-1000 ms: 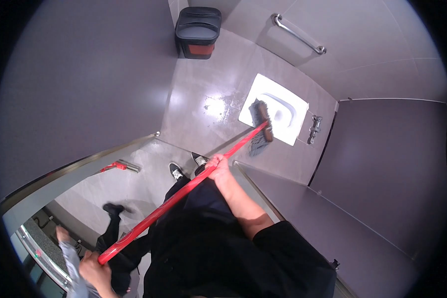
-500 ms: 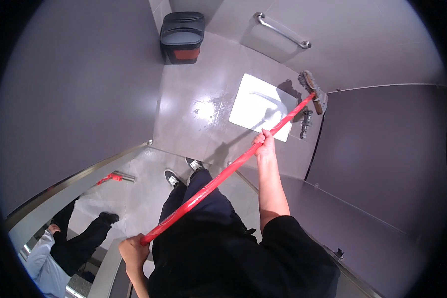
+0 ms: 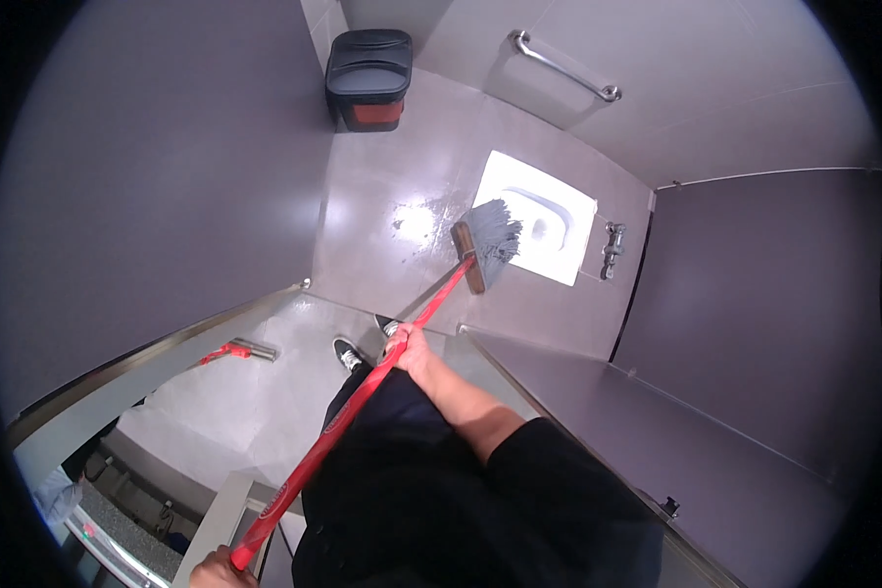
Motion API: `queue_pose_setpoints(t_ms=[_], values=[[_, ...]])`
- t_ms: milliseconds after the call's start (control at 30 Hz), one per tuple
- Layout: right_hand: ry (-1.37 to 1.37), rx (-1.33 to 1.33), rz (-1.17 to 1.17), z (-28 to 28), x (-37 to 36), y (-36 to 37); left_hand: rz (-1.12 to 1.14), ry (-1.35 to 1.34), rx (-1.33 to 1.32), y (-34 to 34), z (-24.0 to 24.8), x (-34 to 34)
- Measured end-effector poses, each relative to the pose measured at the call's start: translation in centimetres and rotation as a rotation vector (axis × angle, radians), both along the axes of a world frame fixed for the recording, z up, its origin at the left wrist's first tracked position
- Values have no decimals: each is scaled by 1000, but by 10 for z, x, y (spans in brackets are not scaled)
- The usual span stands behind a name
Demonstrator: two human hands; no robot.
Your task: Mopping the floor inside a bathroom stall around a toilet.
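Both my hands are closed around the red handle of a mop [image 3: 358, 407]. My left hand [image 3: 222, 568] grips its end at the lower left, partly cut off by the picture's rim. Farther along the handle, my right hand [image 3: 409, 347] is wrapped around it, in front of my body. The wooden bar and grey strands of the mop head [image 3: 496, 240] lie at the near left edge of a white squat toilet [image 3: 580, 214]. Some strands overlap the toilet's rim. Dark wet spots [image 3: 407, 230] show on the floor left of the mop head.
A black lidded bin [image 3: 369, 83] stands at the far left of the stall. Above the toilet, a metal grab bar [image 3: 563, 67] is fixed to the wall. A metal flush valve [image 3: 612, 251] is right of the toilet. Outside lies a red-and-metal tool [image 3: 245, 350]. Partitions flank me.
The mop head has come from the far right wall, across the toilet, to its near left edge. Both hands have drawn back toward the lower left. The other person has mostly left the view.
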State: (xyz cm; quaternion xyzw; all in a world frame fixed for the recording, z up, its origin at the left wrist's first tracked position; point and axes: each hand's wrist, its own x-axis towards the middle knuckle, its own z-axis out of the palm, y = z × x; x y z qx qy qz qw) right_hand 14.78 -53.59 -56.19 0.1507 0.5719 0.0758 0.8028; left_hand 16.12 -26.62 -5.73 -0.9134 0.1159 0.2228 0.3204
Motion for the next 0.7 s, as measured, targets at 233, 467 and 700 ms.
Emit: queue_pose_setpoints(t_ms=[233, 467, 700], values=[[6, -136, -14, 31, 13, -24, 205, -89, -267, 82, -73, -13], [-17, -321, -51, 66, 16, -93, 288, -52, -453, 71, -136, -25], [-8, -344, -64, 68, 19, -80, 231, -85, -461, 74, -114, -22]])
